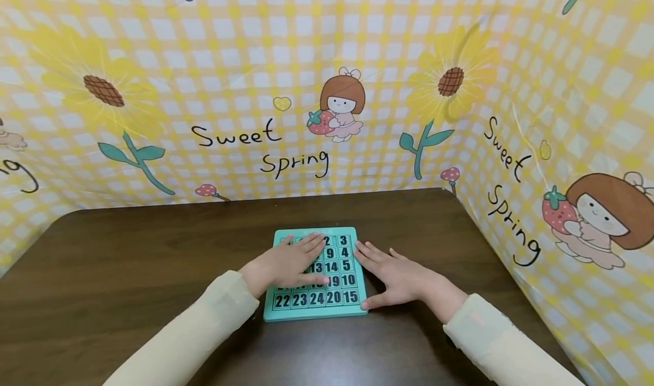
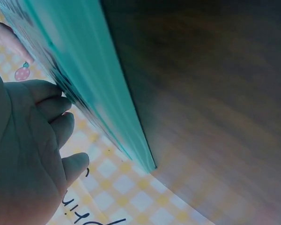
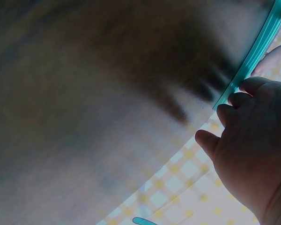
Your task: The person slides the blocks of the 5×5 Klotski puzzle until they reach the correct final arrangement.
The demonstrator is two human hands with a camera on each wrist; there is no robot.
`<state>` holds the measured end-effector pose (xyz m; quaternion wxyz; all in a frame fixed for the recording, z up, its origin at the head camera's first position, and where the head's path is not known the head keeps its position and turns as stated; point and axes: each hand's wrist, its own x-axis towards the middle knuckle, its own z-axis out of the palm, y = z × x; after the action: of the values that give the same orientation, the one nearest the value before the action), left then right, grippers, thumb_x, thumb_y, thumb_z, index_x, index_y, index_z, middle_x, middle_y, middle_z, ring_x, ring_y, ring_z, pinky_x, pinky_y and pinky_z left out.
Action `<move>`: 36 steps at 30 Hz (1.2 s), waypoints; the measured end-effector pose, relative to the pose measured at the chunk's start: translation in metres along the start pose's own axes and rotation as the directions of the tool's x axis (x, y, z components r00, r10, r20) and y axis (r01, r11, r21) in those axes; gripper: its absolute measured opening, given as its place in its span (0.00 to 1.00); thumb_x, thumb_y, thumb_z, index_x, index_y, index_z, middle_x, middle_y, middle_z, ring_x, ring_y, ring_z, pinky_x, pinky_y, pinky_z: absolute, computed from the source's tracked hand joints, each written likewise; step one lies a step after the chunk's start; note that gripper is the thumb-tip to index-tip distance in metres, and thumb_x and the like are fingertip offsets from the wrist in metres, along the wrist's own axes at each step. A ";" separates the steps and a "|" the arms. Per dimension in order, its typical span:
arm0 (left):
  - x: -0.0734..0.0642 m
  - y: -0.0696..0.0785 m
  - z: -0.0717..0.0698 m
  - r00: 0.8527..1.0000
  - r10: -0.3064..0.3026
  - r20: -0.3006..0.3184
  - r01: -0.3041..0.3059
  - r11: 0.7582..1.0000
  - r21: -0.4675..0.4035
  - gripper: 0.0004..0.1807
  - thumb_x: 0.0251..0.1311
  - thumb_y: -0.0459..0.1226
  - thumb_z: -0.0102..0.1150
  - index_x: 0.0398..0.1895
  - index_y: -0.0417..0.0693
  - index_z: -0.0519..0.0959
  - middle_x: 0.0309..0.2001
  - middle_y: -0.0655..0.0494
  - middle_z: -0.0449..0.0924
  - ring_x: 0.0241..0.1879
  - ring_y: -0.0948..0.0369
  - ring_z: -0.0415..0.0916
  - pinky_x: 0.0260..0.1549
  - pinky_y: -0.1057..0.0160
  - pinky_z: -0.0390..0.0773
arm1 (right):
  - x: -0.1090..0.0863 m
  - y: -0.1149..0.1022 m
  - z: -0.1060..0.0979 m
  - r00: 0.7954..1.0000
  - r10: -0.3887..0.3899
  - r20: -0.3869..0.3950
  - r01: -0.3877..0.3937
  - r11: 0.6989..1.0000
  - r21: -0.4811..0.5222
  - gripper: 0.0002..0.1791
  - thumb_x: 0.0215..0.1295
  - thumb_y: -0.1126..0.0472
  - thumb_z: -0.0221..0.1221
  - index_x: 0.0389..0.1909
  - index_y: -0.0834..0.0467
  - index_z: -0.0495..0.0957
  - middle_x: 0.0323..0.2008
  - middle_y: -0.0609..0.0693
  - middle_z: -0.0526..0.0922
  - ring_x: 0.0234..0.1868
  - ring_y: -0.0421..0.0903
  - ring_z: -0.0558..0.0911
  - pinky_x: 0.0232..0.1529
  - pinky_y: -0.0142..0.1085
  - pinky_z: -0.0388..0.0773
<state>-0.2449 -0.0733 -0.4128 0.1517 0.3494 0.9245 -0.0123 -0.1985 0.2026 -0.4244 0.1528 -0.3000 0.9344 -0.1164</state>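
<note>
A teal number slide puzzle (image 1: 315, 313) lies flat on the brown table, its square tiles printed with black numerals. My left hand (image 1: 288, 264) is spread over its left and upper part, fingers straight, covering several tiles. The right column shows 3, 4, 5, 10 and 15, and the bottom row starts with 22, 23, 24. At the puzzle's right edge is my right hand (image 1: 395, 278), fingers extended, with fingertips and thumb right at the frame. In the left wrist view the fingers (image 2: 63, 124) reach over the tile face; the right wrist view shows the teal side edge (image 3: 248, 65) by the fingertips.
The dark wood table (image 1: 153, 261) extends around the puzzle on all sides. Behind it and to the right hangs a yellow checked cloth (image 1: 235, 91) printed with flowers, cartoon figures and "Sweet Spring".
</note>
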 end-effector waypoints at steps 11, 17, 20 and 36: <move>-0.016 -0.013 0.002 1.000 0.006 -0.027 -0.007 1.000 -0.029 0.51 0.65 0.70 0.38 0.80 0.48 0.48 0.81 0.52 0.41 0.81 0.54 0.38 0.75 0.38 0.44 | -0.003 0.002 -0.002 1.000 0.012 -0.007 -0.012 1.000 -0.001 0.59 0.58 0.26 0.58 0.81 0.50 0.42 0.81 0.47 0.38 0.81 0.49 0.43 0.75 0.64 0.46; -0.015 -0.010 0.000 0.998 0.036 -0.051 -0.037 0.999 -0.020 0.51 0.65 0.70 0.38 0.80 0.47 0.48 0.81 0.52 0.41 0.81 0.54 0.38 0.75 0.37 0.44 | -0.005 0.003 -0.002 1.000 0.019 -0.008 -0.019 1.000 0.001 0.59 0.58 0.26 0.59 0.80 0.50 0.42 0.81 0.47 0.39 0.81 0.49 0.43 0.75 0.64 0.46; -0.010 -0.004 -0.001 0.997 0.055 -0.060 -0.056 0.998 -0.006 0.51 0.65 0.70 0.38 0.80 0.48 0.48 0.81 0.53 0.41 0.81 0.55 0.37 0.75 0.37 0.45 | -0.005 0.003 -0.001 1.000 0.020 -0.009 -0.020 1.000 0.000 0.59 0.58 0.27 0.59 0.80 0.51 0.43 0.81 0.47 0.39 0.81 0.49 0.43 0.75 0.64 0.46; 0.013 0.020 -0.009 0.997 0.080 -0.006 -0.079 0.996 0.044 0.50 0.64 0.71 0.36 0.81 0.51 0.46 0.82 0.56 0.38 0.81 0.59 0.35 0.76 0.42 0.44 | -0.001 -0.002 -0.002 1.000 0.000 0.003 0.000 1.000 0.010 0.59 0.59 0.26 0.57 0.80 0.51 0.42 0.81 0.48 0.38 0.81 0.50 0.42 0.75 0.64 0.45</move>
<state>-0.2435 -0.0493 -0.4065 0.1407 0.3892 0.9100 -0.0250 -0.1968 0.2020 -0.4221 0.1557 -0.2993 0.9336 -0.1208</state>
